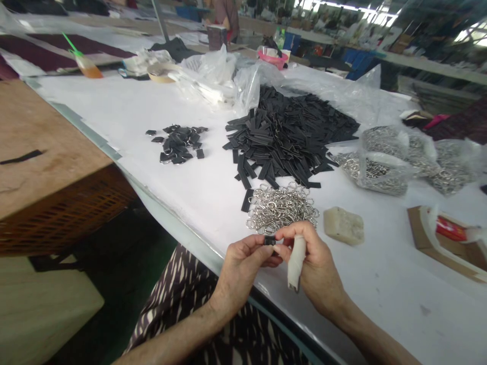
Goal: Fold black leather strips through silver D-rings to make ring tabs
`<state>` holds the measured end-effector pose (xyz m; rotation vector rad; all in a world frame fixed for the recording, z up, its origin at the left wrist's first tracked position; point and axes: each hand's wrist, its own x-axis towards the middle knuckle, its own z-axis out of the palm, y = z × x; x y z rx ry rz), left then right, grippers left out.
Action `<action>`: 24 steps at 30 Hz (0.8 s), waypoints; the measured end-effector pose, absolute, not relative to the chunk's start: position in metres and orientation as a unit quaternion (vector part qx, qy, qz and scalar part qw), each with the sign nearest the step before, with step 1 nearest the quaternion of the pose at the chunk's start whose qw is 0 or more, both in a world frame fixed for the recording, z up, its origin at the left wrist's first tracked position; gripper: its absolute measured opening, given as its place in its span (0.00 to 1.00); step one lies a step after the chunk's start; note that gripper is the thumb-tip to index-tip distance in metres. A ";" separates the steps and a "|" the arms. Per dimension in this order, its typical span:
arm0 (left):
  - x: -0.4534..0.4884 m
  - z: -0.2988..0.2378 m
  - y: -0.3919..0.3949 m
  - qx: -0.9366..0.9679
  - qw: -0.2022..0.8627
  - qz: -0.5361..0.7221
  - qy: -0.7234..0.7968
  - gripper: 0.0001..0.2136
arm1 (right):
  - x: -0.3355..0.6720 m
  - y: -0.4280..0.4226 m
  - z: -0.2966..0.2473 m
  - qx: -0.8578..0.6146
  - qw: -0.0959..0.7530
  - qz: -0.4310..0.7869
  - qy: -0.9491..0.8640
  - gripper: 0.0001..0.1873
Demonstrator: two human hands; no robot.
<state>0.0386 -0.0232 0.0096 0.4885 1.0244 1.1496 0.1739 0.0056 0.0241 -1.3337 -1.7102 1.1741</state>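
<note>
My left hand [243, 263] and my right hand [310, 263] meet over the near edge of the white table [133, 116], both pinching one small black strap piece [270, 240] between thumbs and fingertips. A white cloth wrap [296, 261] covers one finger of my right hand. Just beyond my hands lies a pile of silver metal rings [280, 207]. Behind it spreads a big heap of black strips [285, 134]. A smaller pile of folded black pieces [178, 143] sits to the left.
A pale waxy block [343, 225] lies right of the rings. Clear bags of metal rings [384, 159] sit at the right, a cardboard box [449, 243] beyond them. Plastic bags [220, 76], a tape roll [162, 72] and an orange bottle [87, 65] stand at the back. An orange crate [68, 213] sits lower left.
</note>
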 end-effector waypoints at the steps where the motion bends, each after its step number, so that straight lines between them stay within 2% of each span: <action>1: 0.039 0.009 -0.023 0.217 0.693 0.513 0.457 0.04 | 0.174 0.005 0.024 -0.509 0.332 0.449 -0.655 0.05; 12: 0.040 0.011 -0.023 0.300 0.669 0.474 0.488 0.06 | 0.177 0.008 0.026 -0.494 0.303 0.460 -0.673 0.04; 19: 0.032 0.013 -0.021 0.483 0.471 0.450 0.585 0.05 | 0.178 0.008 0.029 -0.504 0.307 0.426 -0.686 0.06; 21: 0.032 0.016 -0.020 0.461 0.513 0.433 0.581 0.06 | 0.178 0.008 0.030 -0.504 0.311 0.424 -0.685 0.06; 24: 0.036 0.019 -0.018 0.364 0.638 0.422 0.531 0.09 | 0.176 0.008 0.030 -0.508 0.319 0.429 -0.675 0.05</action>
